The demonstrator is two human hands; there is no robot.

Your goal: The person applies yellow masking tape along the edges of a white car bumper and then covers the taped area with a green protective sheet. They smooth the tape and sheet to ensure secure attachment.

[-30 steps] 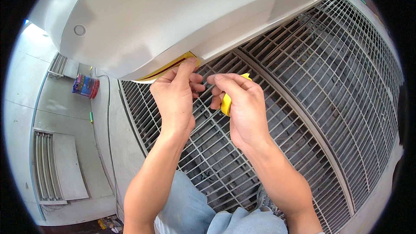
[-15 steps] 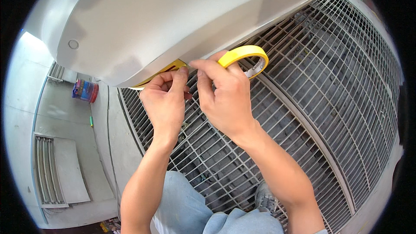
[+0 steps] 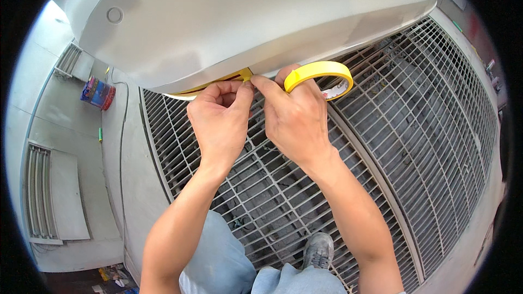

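A grey-white painted panel (image 3: 245, 16), like part of a car body, spans the upper view. Along its lower edge runs a strip of yellow masking tape (image 3: 235, 75) with dark red areas. My left hand (image 3: 220, 122) pinches at the end of that strip, thumb against index finger. Just to its right, the index fingertip of my right hand (image 3: 298, 122) meets the left thumb tip at the tape. A roll of yellow masking tape (image 3: 327, 68) hangs around the right hand's fingers; its pale inner core shows. The other right fingers curl under, partly hidden.
Metal floor grating (image 3: 425, 130) lies below and to the right, with my shoe (image 3: 318, 250) on it. At left stand a blue and red bucket (image 3: 98, 93) and a vent grille (image 3: 41, 190). A thin cable (image 3: 124, 158) crosses the floor.
The view has shifted, so the panel sits further right in the picture. My right index fingertip has come in against the left thumb at the tape. The roll stays on my right hand.
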